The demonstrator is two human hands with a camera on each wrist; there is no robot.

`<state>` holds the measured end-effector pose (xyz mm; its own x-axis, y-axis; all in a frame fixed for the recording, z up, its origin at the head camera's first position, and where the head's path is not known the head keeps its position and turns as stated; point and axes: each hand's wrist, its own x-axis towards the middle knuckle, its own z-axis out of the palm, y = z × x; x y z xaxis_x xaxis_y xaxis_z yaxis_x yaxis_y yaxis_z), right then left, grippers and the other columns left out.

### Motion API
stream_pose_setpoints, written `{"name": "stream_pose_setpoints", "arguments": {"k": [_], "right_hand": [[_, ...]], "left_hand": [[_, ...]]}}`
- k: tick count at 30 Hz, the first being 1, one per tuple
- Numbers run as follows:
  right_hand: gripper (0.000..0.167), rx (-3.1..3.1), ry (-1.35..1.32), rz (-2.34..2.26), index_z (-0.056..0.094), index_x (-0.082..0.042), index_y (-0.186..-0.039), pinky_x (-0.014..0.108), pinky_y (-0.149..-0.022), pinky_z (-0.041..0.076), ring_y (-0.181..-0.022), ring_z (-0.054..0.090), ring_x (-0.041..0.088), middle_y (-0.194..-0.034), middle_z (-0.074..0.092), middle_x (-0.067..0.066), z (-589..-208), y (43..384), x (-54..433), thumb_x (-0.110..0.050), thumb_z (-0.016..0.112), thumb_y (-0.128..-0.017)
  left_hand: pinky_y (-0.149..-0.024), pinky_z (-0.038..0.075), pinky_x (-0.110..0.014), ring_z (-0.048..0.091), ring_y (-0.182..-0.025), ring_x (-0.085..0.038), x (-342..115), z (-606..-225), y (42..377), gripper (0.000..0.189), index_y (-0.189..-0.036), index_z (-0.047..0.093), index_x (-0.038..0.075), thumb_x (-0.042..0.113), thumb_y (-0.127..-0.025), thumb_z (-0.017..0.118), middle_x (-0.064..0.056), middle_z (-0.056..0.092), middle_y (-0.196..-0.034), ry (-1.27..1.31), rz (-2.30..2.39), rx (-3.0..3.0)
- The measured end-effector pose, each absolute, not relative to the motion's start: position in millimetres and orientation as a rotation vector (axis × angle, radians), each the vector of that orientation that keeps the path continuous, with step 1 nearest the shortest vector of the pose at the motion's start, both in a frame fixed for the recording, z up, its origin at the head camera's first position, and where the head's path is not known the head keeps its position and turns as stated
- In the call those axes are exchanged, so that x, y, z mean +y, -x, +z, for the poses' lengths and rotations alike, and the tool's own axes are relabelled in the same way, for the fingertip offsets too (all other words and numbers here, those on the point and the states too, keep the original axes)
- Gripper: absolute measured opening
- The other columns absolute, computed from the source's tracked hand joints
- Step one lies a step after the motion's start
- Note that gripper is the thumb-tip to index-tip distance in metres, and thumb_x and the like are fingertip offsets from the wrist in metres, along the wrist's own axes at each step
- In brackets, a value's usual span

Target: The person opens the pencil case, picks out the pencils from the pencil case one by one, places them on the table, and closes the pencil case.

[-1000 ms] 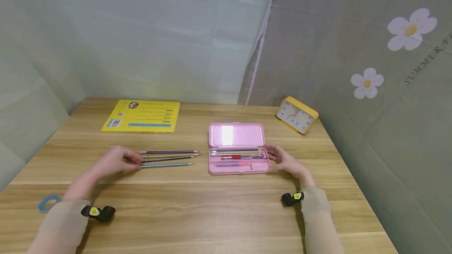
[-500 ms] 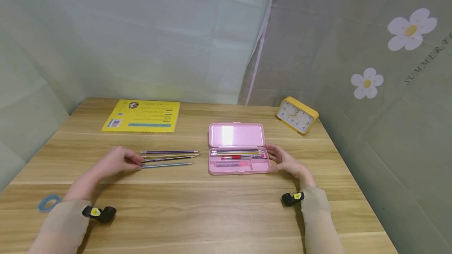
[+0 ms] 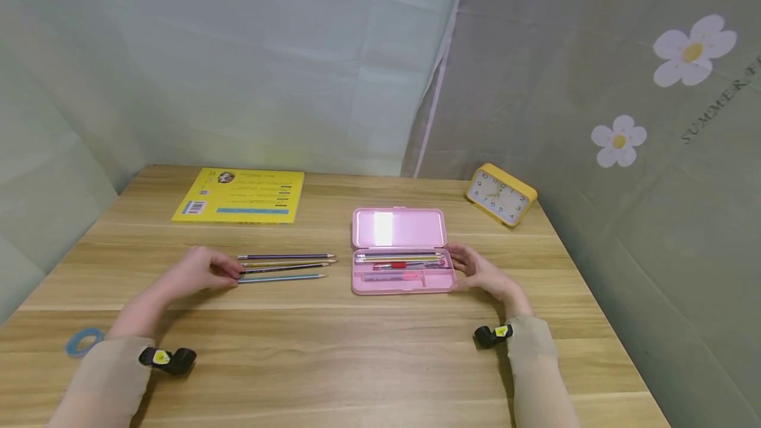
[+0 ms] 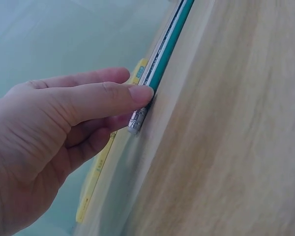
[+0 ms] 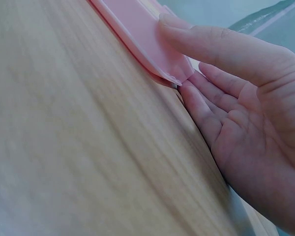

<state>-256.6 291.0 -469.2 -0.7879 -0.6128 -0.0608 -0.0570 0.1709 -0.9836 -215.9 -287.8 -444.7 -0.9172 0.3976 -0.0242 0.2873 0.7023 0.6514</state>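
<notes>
Pinching pencils (image 4: 169, 49): left fingers (image 4: 113, 75); right fingers (image 5: 201, 105) spread against edge of case (image 3: 438, 280); gap between case and pencils.

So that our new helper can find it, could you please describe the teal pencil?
On the wooden table, find the open pink pencil case. Left of it, four pencils lie roughly parallel; the teal pencil is frontmost, the only one with a teal barrel.

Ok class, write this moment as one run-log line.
left hand: pinches at left ends of loose pencils | right hand: holds right end of pencil case | pencil case: open, red pen inside
</notes>
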Motion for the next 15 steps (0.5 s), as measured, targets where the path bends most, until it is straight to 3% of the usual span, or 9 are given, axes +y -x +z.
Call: {"name": "stream_pose_setpoints", "arguments": {"k": [15], "right_hand": [[0.093,1.999,0.613,-1.657,0.014,0.008,-0.150,0.011,-0.104,0.038,-0.144,0.016,0.049,-0.157,0.014,0.030,-467.9,255.3,289.5,0.008,0.072,-0.078]], "left_hand": [[-0.069,0.053,-0.023,0.065,-0.084,-0.011,-248.7,-420.0,222.5,0.017,-0.100,0.076,0.007,0.012,-0.084,0.075,0.000,0.075,-0.093,-0.627,0.882,2.820]]}}
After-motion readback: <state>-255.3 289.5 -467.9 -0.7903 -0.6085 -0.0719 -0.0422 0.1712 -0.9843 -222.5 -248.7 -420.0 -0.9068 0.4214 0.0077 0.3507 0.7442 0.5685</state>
